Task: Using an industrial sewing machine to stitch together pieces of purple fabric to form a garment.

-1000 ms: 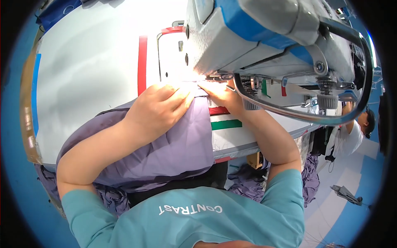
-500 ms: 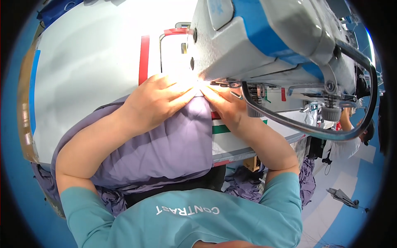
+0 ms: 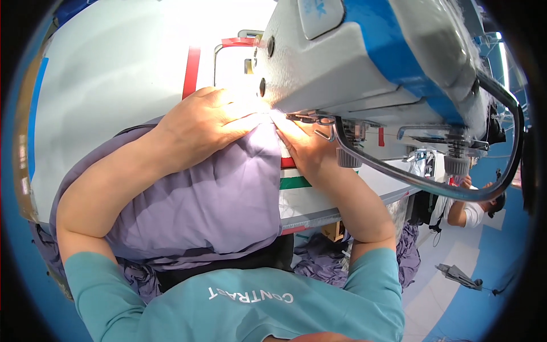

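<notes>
A large piece of purple fabric (image 3: 211, 199) spreads over the white sewing table and hangs down over my lap. My left hand (image 3: 205, 125) grips its upper part beside the needle area, thumb and fingers drawn together on the cloth. On the other side of the presser foot, my right hand (image 3: 307, 148) pinches the fabric's right edge, partly hidden under the sewing machine (image 3: 342, 74). Both hands' fingertips meet close to the foot. Strong lamp light washes out the fingertips and the stitching spot.
A curved metal bar (image 3: 410, 178) arches from the machine head above my right forearm. Red tape (image 3: 192, 71) and green tape (image 3: 294, 182) mark the white tabletop (image 3: 108, 74). More purple cloth (image 3: 322, 256) lies below the table edge. Another person (image 3: 470, 211) sits at the far right.
The whole view has shifted slightly, with the table and my arms now further left in the picture. Both hands keep their hold on the fabric by the foot.
</notes>
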`<state>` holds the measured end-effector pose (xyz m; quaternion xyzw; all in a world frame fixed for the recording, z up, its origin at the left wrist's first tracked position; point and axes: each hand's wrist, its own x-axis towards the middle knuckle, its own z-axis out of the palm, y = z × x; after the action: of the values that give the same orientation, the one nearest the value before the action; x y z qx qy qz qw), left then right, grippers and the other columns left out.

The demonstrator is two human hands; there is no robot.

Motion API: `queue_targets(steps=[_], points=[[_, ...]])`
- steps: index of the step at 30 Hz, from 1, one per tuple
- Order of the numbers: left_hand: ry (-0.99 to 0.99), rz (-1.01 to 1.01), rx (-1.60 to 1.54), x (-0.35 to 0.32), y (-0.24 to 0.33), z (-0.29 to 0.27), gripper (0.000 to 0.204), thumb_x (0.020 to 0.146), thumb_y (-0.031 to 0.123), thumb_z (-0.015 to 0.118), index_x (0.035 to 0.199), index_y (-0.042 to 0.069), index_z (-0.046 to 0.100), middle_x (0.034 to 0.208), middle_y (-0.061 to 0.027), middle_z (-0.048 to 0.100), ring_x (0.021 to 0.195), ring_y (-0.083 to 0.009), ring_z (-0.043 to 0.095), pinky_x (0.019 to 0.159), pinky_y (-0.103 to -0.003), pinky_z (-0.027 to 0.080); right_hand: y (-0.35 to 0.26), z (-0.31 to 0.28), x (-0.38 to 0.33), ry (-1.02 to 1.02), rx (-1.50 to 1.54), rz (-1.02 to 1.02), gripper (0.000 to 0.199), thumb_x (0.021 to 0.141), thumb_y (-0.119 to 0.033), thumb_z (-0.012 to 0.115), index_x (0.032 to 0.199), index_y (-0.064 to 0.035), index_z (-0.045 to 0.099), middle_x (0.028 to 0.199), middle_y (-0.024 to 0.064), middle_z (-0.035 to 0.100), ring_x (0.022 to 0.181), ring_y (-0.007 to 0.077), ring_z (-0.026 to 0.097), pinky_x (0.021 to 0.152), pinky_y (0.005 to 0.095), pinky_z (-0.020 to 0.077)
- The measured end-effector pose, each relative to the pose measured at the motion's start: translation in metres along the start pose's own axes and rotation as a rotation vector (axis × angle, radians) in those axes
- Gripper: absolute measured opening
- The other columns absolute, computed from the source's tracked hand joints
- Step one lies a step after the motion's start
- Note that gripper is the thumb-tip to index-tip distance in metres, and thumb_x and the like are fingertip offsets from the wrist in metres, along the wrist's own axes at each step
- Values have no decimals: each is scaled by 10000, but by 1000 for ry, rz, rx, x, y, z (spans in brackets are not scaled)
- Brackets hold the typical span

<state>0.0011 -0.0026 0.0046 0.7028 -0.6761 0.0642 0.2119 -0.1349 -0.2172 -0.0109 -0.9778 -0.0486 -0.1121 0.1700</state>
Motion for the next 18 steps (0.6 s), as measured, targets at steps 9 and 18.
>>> queue_targets(steps=[9,18], points=[[8,19,74,-2,-2,-1,342,818,108,580,1150,53,642,1173,-35,642,1083,-223,578,922,-334,483,38,-10,11,-67,580,322,188,927,-163,632,1053,-32,683,961,94,709,958,237,666,887,388,501],[36,52,99,2,-2,0,328,816,110,590,1135,57,646,1157,-32,644,1058,-209,582,888,-326,490,53,-12,4,-105,946,239,253,985,-219,515,1114,-35,631,983,77,677,952,205,637,903,358,483]])
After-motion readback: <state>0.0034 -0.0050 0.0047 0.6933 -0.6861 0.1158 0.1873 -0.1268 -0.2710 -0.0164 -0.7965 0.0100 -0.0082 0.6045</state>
